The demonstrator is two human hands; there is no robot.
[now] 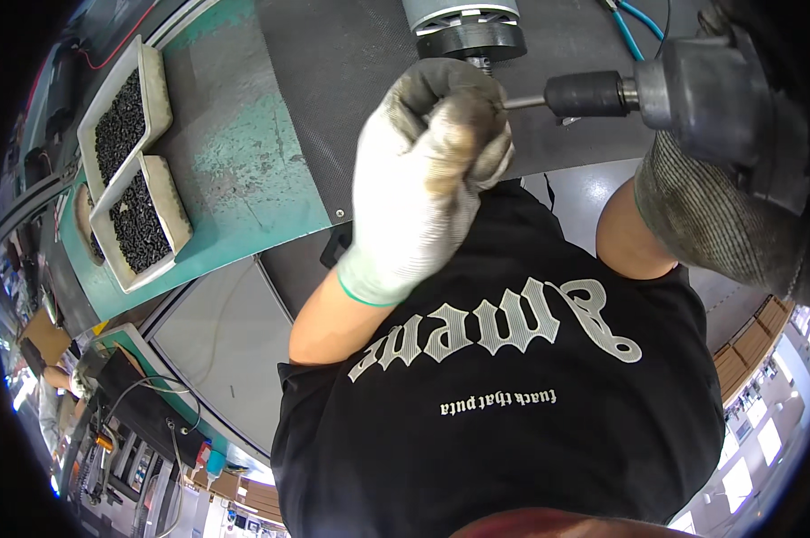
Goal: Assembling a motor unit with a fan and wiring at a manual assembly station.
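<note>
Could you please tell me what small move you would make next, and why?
I would probably ease the left hand back from the end of the driver bit before running the power driver: the curled fingers hide the bit's tip, and the right hand holds the tool with the bit pointing at them.

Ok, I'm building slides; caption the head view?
White-gloved left hand at the slim metal bit of a black power driver held by a grey-gloved right hand.
</note>
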